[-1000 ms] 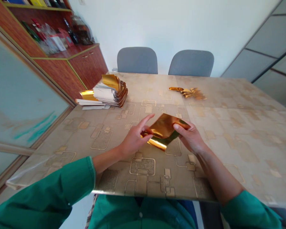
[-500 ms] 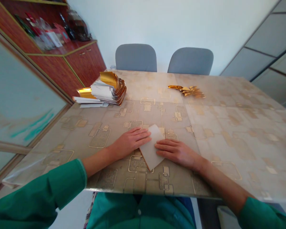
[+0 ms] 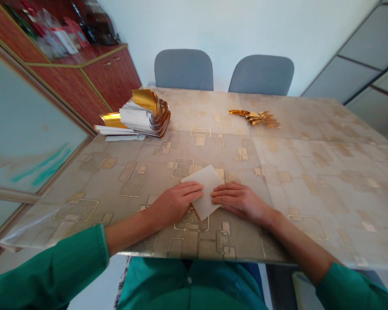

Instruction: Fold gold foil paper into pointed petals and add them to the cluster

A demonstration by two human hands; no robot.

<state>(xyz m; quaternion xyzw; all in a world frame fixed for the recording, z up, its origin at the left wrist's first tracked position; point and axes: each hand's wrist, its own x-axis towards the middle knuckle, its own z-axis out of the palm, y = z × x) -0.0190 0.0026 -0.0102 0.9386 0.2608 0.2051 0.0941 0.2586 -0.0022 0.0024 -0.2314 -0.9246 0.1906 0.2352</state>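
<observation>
Left hand (image 3: 177,201) lies palm-down, fingers together and stretched rightward — right hand (image 3: 242,200) mirrors it, fingers pointing left. Both hands nearly flat, gripping nothing, fingers resting on the white paper (image 3: 207,189) that sits between them, at the near middle of the counter (image 3: 310,185). Forearms (image 3: 129,232) angle in from either side — thumbs hard to make out, seemingly tucked under.

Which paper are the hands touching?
The flat white paper sheet, under the left hand and right hand; the white-and-gold paper stack and shiny gold folded pieces lie farther back, untouched.
</observation>
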